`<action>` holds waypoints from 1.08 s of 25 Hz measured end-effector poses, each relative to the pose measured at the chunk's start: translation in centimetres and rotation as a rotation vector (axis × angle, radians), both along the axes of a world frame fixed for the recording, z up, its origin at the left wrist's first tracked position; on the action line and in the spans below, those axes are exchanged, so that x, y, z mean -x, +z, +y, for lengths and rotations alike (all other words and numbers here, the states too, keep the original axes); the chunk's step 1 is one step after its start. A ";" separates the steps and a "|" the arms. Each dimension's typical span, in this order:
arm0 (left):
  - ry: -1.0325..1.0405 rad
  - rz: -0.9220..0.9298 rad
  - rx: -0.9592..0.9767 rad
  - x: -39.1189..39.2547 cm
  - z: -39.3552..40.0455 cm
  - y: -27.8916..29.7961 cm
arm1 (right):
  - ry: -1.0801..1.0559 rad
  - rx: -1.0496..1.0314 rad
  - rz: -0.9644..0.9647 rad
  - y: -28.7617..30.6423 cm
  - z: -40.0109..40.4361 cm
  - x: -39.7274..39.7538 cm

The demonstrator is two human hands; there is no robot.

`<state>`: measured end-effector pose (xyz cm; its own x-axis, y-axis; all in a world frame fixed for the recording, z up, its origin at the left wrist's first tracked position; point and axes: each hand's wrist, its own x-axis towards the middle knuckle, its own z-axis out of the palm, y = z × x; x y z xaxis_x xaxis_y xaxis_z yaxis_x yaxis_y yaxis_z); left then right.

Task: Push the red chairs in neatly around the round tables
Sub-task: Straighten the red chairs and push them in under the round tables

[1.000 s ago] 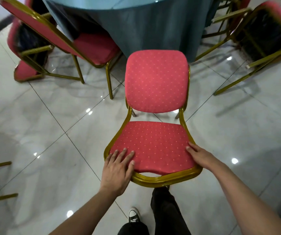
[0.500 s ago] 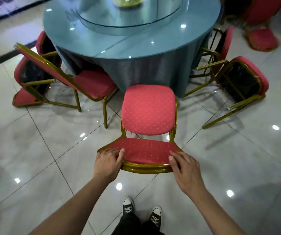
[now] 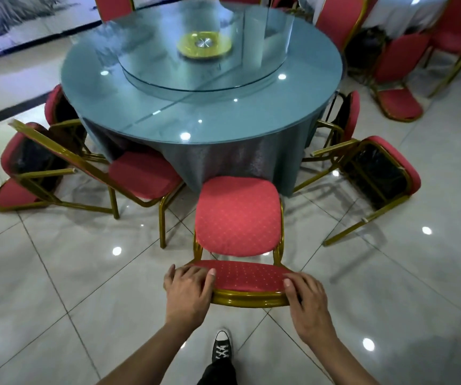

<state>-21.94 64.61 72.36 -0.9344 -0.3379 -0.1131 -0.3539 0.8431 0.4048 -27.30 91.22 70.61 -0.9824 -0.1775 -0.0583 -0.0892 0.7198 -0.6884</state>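
Our fingers first. Left hand [image 3: 187, 290]: fingers together, curled over the left end of the gilt top rail of the red chair [image 3: 239, 218]. Thumb lies on the red pad. Right hand [image 3: 307, 298]: fingers slightly spread, draped over the right end of the same rail. Both hands are clamped on the chair, bearing on its backrest top.

The wide lens foreshortens things; we read the chair as upright, seat pointing at the round table [image 3: 201, 87], its front edge just touching or just under the grey tablecloth [image 3: 223, 159]. Which, we cannot tell.

Step in hand, as we judge it: the push-in, nearly complete. To do it well, we would press evenly through both hands so the chair runs straight and does not yaw, slide the legs low over the glossy tiles [image 3: 57, 301], and stop before the seat bunches the cloth. One shoe [image 3: 222, 348] stands behind the chair, clear of the legs.

Count around this table: one chair in hand. Two lie tipped at left [image 3: 43, 168], one propped across the other. One lies on its side at right [image 3: 376, 173]. Two more show edge-on at the table's flanks; their posture is unclear. At least three backrests rise at the far rim, partly cut off.

Beyond, right: a second table with white cloth [image 3: 407, 15], with about three chairs [image 3: 396, 76] near it. One glass turntable [image 3: 204, 51].
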 end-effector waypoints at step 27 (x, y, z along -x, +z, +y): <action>0.149 0.153 -0.095 14.8 -3.2 0.2 | -0.116 0.010 0.018 1.6 -5.9 17.7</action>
